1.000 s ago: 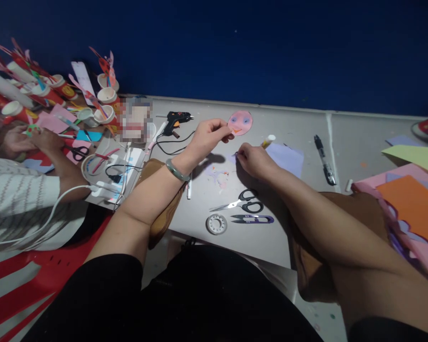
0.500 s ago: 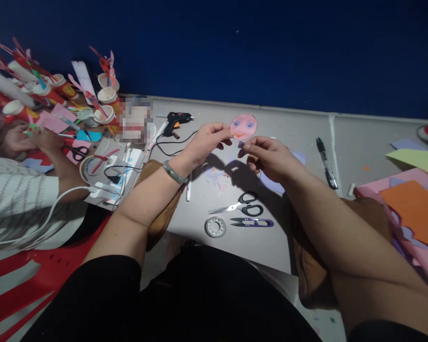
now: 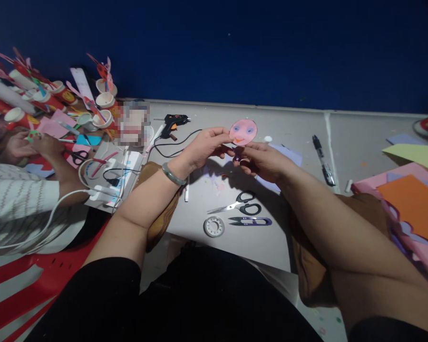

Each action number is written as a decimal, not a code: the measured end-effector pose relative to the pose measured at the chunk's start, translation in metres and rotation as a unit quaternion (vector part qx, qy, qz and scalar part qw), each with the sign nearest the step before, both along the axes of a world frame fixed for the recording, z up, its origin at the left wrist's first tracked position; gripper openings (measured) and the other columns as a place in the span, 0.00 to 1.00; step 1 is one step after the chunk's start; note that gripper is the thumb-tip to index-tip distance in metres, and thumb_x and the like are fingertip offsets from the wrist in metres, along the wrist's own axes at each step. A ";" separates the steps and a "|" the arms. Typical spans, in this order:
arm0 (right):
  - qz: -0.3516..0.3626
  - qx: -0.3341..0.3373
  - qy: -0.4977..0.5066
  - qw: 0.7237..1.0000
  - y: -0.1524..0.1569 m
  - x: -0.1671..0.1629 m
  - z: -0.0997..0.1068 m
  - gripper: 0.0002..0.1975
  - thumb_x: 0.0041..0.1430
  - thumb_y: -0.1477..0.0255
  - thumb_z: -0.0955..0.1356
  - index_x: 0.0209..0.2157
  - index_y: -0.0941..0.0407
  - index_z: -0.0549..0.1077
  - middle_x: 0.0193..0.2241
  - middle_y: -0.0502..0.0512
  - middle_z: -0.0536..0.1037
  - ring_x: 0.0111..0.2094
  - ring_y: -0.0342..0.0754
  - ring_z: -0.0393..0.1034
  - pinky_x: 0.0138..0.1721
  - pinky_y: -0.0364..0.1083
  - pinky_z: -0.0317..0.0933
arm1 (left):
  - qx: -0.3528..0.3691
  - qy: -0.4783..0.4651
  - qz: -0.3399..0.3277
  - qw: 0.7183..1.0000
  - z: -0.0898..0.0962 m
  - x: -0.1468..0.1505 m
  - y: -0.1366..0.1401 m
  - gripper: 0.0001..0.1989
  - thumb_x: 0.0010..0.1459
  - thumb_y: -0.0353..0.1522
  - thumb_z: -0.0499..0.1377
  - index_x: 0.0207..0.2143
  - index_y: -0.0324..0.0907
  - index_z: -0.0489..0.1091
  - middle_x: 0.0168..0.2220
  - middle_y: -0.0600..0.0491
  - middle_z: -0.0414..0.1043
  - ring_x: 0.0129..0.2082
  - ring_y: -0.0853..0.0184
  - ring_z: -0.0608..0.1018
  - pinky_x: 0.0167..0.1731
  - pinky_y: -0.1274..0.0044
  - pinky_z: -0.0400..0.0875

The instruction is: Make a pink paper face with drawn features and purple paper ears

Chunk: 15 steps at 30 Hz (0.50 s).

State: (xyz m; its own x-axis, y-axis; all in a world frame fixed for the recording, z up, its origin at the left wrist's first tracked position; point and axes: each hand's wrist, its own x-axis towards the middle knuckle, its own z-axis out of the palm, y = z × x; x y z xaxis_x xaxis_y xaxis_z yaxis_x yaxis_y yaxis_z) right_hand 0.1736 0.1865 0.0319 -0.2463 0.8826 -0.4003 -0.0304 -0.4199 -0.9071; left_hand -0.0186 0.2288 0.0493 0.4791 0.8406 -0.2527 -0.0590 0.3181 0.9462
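Observation:
A round pink paper face (image 3: 243,131) with blue-purple eyes and an orange mouth is held above the table, its lower left edge pinched by my left hand (image 3: 214,142). Just below the disc, my right hand (image 3: 260,156) has its thumb and forefinger closed on a small dark purple piece (image 3: 238,153), partly hidden by the fingers. The fingertips of both hands are close together; I cannot tell whether the purple piece touches the disc. Purple paper (image 3: 285,156) lies under my right wrist.
Black-handled scissors (image 3: 237,205), purple thread snips (image 3: 250,221) and a tape roll (image 3: 214,227) lie near the front edge. A glue gun (image 3: 175,124) with its cord is behind, a marker (image 3: 324,160) at right, coloured paper (image 3: 408,194) farther right. A co-worker's hands (image 3: 39,145) work at left among paper cups (image 3: 105,100).
My right hand has moved left and slightly down, bringing the purple piece closer to my left fingertips. The pink face stays in my left hand. The whole view has shifted slightly.

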 end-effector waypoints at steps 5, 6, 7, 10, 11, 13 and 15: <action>0.006 -0.002 0.016 1.000 0.001 -0.001 -0.001 0.13 0.67 0.63 0.78 0.34 0.54 0.77 0.24 0.51 0.79 0.16 0.39 0.63 0.15 0.40 0.48 | 0.004 0.009 -0.012 1.000 -0.002 -0.001 0.001 0.14 0.66 0.35 0.74 0.34 0.41 0.73 0.31 0.57 0.82 0.28 0.75 0.82 0.32 0.80 0.70; 0.007 -0.002 0.019 1.000 0.001 -0.001 -0.002 0.13 0.67 0.63 0.78 0.33 0.54 0.76 0.23 0.51 0.79 0.16 0.40 0.63 0.15 0.40 0.49 | 0.006 0.007 -0.013 1.000 -0.003 -0.002 0.001 0.14 0.66 0.35 0.74 0.34 0.41 0.73 0.31 0.57 0.82 0.28 0.75 0.83 0.33 0.79 0.71; 0.007 -0.002 0.020 1.000 0.001 -0.001 -0.002 0.13 0.67 0.62 0.78 0.33 0.54 0.76 0.23 0.51 0.79 0.16 0.40 0.63 0.15 0.40 0.49 | 0.007 0.003 -0.012 1.000 -0.003 -0.002 0.001 0.13 0.66 0.34 0.73 0.34 0.41 0.72 0.31 0.57 0.82 0.29 0.75 0.83 0.34 0.79 0.71; 0.004 -0.003 0.017 1.000 0.001 -0.001 -0.002 0.14 0.66 0.62 0.79 0.33 0.53 0.76 0.23 0.51 0.79 0.16 0.40 0.63 0.14 0.41 0.49 | 0.011 -0.019 -0.012 1.000 -0.005 -0.002 0.001 0.11 0.69 0.29 0.69 0.33 0.41 0.72 0.30 0.57 0.81 0.30 0.75 0.83 0.37 0.79 0.73; 0.003 -0.002 0.015 1.000 0.001 -0.002 -0.002 0.14 0.66 0.61 0.79 0.33 0.53 0.76 0.23 0.51 0.79 0.16 0.40 0.63 0.14 0.41 0.48 | 0.012 -0.026 -0.013 1.000 -0.006 -0.002 0.001 0.11 0.69 0.28 0.68 0.33 0.41 0.72 0.29 0.57 0.81 0.30 0.75 0.82 0.38 0.79 0.73; 0.003 0.004 0.012 1.000 0.002 -0.002 -0.003 0.15 0.65 0.58 0.79 0.33 0.52 0.77 0.24 0.52 0.80 0.16 0.41 0.63 0.14 0.42 0.48 | 0.012 -0.036 -0.014 0.999 -0.008 -0.002 0.002 0.11 0.70 0.28 0.67 0.32 0.41 0.72 0.29 0.58 0.81 0.29 0.76 0.81 0.39 0.80 0.74; -0.002 0.016 0.012 1.000 0.004 -0.001 -0.004 0.18 0.65 0.52 0.79 0.33 0.51 0.77 0.26 0.54 0.82 0.17 0.42 0.64 0.15 0.43 0.51 | 0.011 -0.047 -0.006 0.999 -0.009 -0.002 0.003 0.11 0.70 0.28 0.67 0.32 0.41 0.72 0.29 0.58 0.81 0.29 0.76 0.81 0.40 0.79 0.75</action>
State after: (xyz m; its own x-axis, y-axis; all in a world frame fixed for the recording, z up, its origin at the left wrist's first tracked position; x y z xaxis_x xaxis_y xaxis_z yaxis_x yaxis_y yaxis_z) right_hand 0.1722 0.1909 0.0283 -0.2512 0.8959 -0.3664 -0.0534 -0.3908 -0.9189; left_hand -0.0209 0.2318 0.0398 0.5102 0.8392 -0.1882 -0.1436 0.2989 0.9434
